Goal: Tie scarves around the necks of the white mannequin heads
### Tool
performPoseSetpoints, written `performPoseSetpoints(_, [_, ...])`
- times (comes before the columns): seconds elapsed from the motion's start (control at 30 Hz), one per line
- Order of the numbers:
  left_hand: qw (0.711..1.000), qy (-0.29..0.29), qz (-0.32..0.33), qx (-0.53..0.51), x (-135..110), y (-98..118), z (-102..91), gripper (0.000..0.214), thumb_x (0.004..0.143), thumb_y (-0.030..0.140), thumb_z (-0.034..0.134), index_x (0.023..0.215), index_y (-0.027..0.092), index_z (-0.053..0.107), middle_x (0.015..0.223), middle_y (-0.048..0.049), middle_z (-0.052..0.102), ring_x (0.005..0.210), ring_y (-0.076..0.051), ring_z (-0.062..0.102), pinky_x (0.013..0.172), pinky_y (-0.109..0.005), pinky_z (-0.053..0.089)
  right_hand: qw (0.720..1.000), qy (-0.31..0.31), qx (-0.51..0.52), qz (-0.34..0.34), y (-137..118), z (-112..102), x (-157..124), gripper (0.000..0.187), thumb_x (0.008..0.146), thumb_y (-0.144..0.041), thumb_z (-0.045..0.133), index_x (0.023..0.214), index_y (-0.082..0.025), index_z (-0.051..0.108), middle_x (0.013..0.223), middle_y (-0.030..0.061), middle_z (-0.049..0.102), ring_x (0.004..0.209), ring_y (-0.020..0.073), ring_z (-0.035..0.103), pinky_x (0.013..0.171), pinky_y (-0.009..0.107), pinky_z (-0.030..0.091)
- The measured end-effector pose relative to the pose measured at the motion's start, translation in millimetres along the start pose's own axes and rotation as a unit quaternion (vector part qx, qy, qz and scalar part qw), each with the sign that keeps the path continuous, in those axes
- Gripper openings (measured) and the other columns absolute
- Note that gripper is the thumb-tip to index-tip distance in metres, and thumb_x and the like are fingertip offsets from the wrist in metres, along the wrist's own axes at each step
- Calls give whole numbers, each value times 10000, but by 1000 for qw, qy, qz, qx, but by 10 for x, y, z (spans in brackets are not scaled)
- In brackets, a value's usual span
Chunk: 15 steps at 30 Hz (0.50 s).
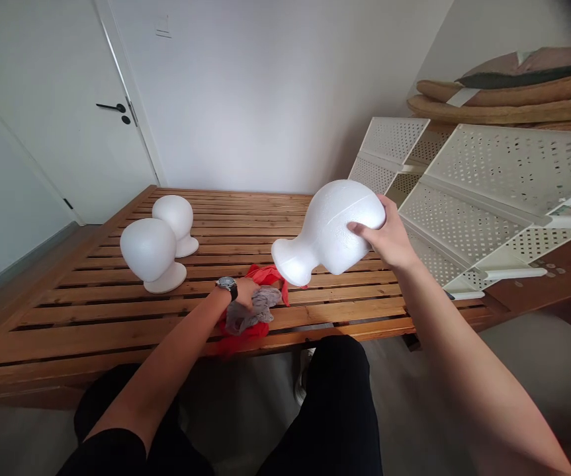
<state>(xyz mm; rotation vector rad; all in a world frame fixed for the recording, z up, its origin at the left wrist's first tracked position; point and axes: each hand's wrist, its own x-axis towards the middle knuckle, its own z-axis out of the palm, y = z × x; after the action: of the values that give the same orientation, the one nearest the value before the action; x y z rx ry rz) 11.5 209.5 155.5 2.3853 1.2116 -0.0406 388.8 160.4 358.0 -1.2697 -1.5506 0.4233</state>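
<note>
The person wears a wristwatch (226, 285) above the left hand (246, 293) and black trousers (337, 396).

Fingers of left hand (245, 291) buried in grey cloth (259, 304), perforated panels (503, 172) cut off right.

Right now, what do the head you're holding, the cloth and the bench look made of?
Head: white foam, probably polystyrene; matte, grainy, with a seam. Cloth: soft fabric, red and grey, crumpled; fibre unclear. Bench: stained wood, brown slats with visible grain.
</note>
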Motion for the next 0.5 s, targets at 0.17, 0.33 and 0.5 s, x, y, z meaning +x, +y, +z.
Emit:
performPoseSetpoints(0.17, [948, 298, -31, -104, -542, 303, -34, 801, 857, 523, 741, 1539, 201, 471, 1474, -155, 590, 1254, -322, 643, 1052, -444, 520, 997, 18, -35, -60, -399, 445, -226, 1065, 671, -644, 886, 1525, -282, 363, 1504, 137, 453, 1435, 427, 404, 1230, 721, 299])
performPoseSetpoints(0.33, [858, 498, -121, -37, -852, 772, 108, 1083, 809, 446, 837, 1640, 175, 197, 1653, -232, 362, 1548, -434, 318, 1242, -612, 322, 997, 28, -42, -66, -866, 1354, -685, 1081, 722, -632, 844, 1575, -327, 254, 1514, 151, 414, 1466, 461, 324, 1207, 754, 325])
performPoseSetpoints(0.5, [813, 523, -254, -27, -1063, 594, 271, 871, 935, 395, 663, 1614, 127, 188, 1623, -276, 379, 1572, -427, 277, 1272, -702, 174, 999, 29, 19, 34, -1345, 2260, -1209, 1188, 714, -604, 858, 1631, -371, 141, 1520, 205, 326, 1406, 537, 392, 1056, 815, 415])
